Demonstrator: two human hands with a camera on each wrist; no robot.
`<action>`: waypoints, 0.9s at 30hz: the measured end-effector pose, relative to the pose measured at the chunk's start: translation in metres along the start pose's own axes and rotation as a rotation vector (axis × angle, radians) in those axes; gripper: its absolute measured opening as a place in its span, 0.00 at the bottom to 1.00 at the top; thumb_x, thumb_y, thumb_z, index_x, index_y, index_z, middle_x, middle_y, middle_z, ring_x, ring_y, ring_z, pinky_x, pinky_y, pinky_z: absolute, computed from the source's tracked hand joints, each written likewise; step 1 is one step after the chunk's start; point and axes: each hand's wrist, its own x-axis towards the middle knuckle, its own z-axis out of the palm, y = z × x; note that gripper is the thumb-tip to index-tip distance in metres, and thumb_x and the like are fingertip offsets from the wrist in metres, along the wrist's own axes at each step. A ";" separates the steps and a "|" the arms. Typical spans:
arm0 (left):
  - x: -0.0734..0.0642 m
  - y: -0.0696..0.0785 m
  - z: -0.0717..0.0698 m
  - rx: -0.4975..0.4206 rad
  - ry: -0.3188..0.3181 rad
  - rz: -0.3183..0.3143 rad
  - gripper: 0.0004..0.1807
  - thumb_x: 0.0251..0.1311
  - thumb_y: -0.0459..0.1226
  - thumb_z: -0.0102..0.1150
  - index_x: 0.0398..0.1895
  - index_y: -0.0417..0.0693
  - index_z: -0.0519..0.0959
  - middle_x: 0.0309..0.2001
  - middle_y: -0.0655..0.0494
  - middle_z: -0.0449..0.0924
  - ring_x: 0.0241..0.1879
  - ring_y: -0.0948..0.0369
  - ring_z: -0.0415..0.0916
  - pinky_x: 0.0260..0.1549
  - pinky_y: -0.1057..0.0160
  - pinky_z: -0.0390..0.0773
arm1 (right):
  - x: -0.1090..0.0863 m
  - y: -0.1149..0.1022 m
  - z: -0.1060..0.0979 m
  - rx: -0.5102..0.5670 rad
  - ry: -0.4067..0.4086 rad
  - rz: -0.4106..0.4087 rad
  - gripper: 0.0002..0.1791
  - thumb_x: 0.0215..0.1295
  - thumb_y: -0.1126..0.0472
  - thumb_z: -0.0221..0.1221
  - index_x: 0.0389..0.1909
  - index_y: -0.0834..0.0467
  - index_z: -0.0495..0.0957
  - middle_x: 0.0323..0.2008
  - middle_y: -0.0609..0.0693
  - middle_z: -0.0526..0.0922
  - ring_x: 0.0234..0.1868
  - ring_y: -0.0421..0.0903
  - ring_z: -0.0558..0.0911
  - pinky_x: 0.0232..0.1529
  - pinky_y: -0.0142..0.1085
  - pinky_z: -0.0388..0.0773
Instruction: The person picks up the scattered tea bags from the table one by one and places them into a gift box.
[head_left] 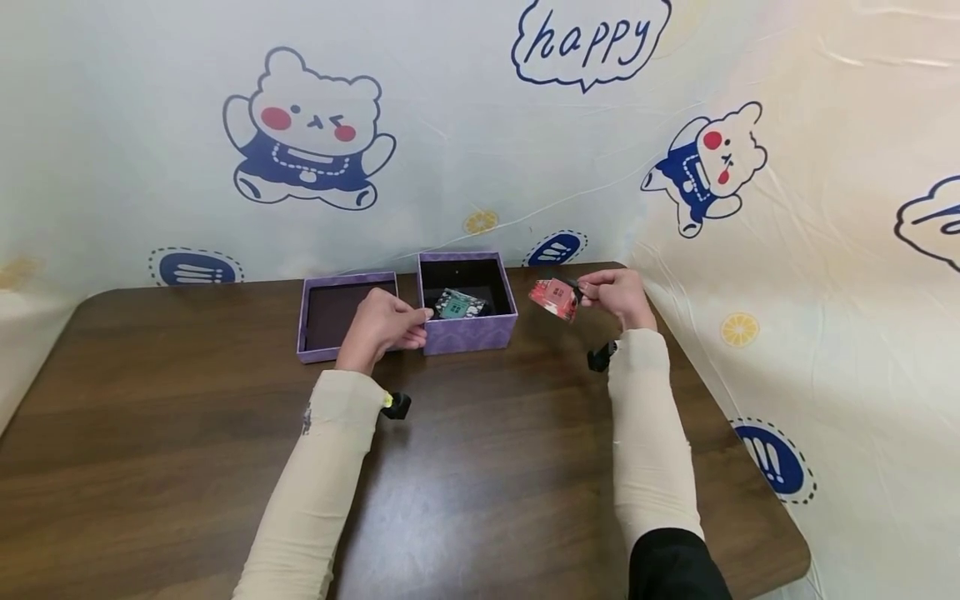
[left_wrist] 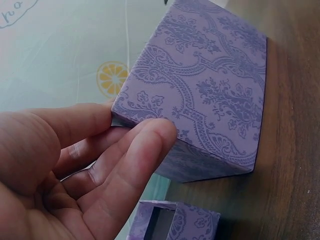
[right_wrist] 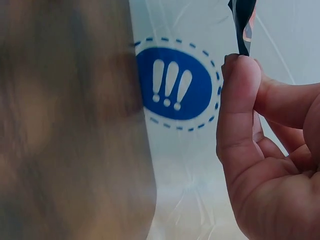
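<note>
My left hand (head_left: 381, 327) pinches the near left corner of a purple patterned box (head_left: 471, 335). In the left wrist view the thumb and fingers lie on two sides of that corner of the box (left_wrist: 200, 85). Inside the box, a teal and black packet (head_left: 459, 305) lies against the dark lining. Right of the box, my right hand (head_left: 617, 295) pinches a red packet (head_left: 555, 297) by its dark end, held above the table. Only a thin dark edge of this packet (right_wrist: 243, 25) shows above the fingertips in the right wrist view.
A purple box lid (head_left: 341, 321) with a dark inside lies left of the box, partly behind my left hand. The brown wooden table (head_left: 487, 467) meets a printed cloth backdrop (head_left: 442, 150) at its back and right edges.
</note>
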 end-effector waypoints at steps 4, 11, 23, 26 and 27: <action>-0.001 -0.001 0.000 0.005 0.001 0.008 0.15 0.68 0.38 0.65 0.39 0.29 0.85 0.29 0.40 0.85 0.31 0.48 0.87 0.31 0.59 0.88 | 0.002 -0.007 0.014 0.004 -0.008 -0.006 0.12 0.67 0.72 0.63 0.50 0.70 0.83 0.48 0.62 0.80 0.33 0.49 0.86 0.34 0.31 0.86; -0.002 -0.001 -0.001 0.003 0.003 0.012 0.15 0.68 0.38 0.64 0.39 0.29 0.85 0.30 0.39 0.85 0.26 0.53 0.86 0.31 0.59 0.88 | 0.005 -0.021 0.044 0.052 -0.024 -0.028 0.12 0.67 0.73 0.63 0.49 0.71 0.83 0.50 0.63 0.80 0.29 0.45 0.85 0.33 0.31 0.86; -0.002 -0.001 0.000 -0.008 0.006 0.014 0.15 0.68 0.37 0.65 0.39 0.29 0.85 0.29 0.39 0.85 0.29 0.48 0.87 0.31 0.56 0.88 | 0.003 -0.036 0.090 0.030 -0.038 -0.094 0.10 0.66 0.73 0.63 0.46 0.71 0.85 0.48 0.62 0.82 0.33 0.51 0.87 0.42 0.39 0.87; -0.001 0.000 0.000 -0.005 0.013 0.010 0.14 0.68 0.37 0.65 0.38 0.29 0.85 0.28 0.39 0.85 0.29 0.48 0.87 0.32 0.56 0.88 | 0.002 -0.039 0.100 0.009 -0.037 -0.112 0.09 0.67 0.73 0.62 0.46 0.70 0.85 0.48 0.62 0.82 0.35 0.52 0.87 0.44 0.41 0.86; -0.001 0.000 0.000 -0.006 0.017 0.009 0.14 0.67 0.37 0.65 0.38 0.29 0.85 0.28 0.40 0.85 0.29 0.48 0.87 0.31 0.56 0.88 | 0.002 -0.040 0.103 -0.010 -0.038 -0.117 0.09 0.67 0.73 0.62 0.46 0.69 0.85 0.48 0.62 0.82 0.35 0.52 0.87 0.43 0.41 0.87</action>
